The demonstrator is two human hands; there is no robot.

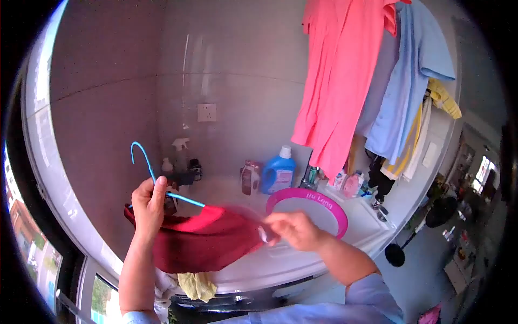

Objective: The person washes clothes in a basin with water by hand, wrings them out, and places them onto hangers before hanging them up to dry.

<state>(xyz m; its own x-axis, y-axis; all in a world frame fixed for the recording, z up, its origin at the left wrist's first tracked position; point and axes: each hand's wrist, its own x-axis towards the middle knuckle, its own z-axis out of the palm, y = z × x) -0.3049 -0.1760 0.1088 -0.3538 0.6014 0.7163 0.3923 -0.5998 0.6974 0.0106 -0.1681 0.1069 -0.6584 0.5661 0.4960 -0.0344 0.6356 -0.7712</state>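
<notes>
My left hand [148,206] is closed around a light blue clothes hanger [186,200], gripping it just below its hook, with the thumb pointing up. A dark red garment [208,243] hangs from the hanger, one shoulder of which shows bare near the garment's neck. At the garment's right end, my right hand [295,229] pinches its edge with closed fingers. A small pale patch shows by those fingertips, too blurred to make out. Part of the garment lies behind my left wrist.
Behind the garment is a white sink counter with a pink-rimmed basin [337,213]. A blue detergent bottle [278,171] and a spray bottle [181,151] stand along the wall. Pink clothing [340,81] and a blue shirt [404,92] hang at upper right. A yellow cloth [197,286] lies at the front edge.
</notes>
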